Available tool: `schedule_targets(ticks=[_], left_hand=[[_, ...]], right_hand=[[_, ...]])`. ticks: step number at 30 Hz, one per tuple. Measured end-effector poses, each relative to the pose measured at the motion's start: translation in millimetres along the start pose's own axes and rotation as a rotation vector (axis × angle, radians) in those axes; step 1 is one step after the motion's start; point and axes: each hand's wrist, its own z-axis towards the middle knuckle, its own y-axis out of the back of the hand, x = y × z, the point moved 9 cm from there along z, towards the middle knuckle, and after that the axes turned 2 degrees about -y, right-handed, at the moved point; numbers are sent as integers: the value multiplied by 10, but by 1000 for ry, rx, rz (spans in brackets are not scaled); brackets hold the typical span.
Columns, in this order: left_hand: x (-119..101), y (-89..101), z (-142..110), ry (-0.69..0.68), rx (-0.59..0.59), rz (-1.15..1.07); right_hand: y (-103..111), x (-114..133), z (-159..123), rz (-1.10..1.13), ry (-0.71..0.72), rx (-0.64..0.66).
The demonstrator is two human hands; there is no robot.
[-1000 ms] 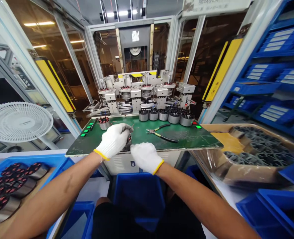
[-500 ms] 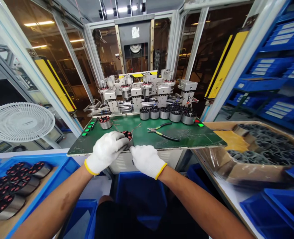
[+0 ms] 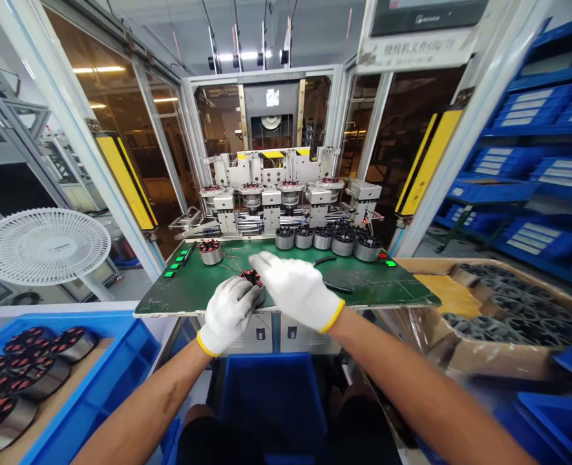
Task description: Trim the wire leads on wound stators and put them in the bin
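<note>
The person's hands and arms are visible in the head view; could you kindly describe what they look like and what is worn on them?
The left hand and right hand wear white knit work gloves, each with a yellow band at the cuff. The left forearm and right forearm are bare, with no sleeves, and show no cables.

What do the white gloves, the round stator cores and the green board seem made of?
The white gloves look like knitted cotton: matte, fuzzy, with yellow hemmed cuffs. The stator cores look like steel: grey metallic sheen on their sides, though a coating is possible. The green board looks like smooth laminate, perhaps fibreglass; the look cannot settle it.
</note>
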Motion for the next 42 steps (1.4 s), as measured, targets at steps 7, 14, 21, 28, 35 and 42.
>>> schedule_targets(ticks=[7,14,21,28,35,42], left_hand=[[162,-40,57,123,27,-100],[251,-120,358,261,319,-152],[246,-48,84,244,183,-241],[333,-124,129,336,97,-286],[335,-97,238,344,221,-333],[152,-60,3,195,-91,-136]], right_hand=[[-621,9,-212,-66,111,314],[-808,434,-312,106,24,312],[-165,-72,-218,63,-117,57],[-606,14,-147,-7,48,331],[-797,-95,-197,565,-12,317],[-76,-524,31,421,-150,67]])
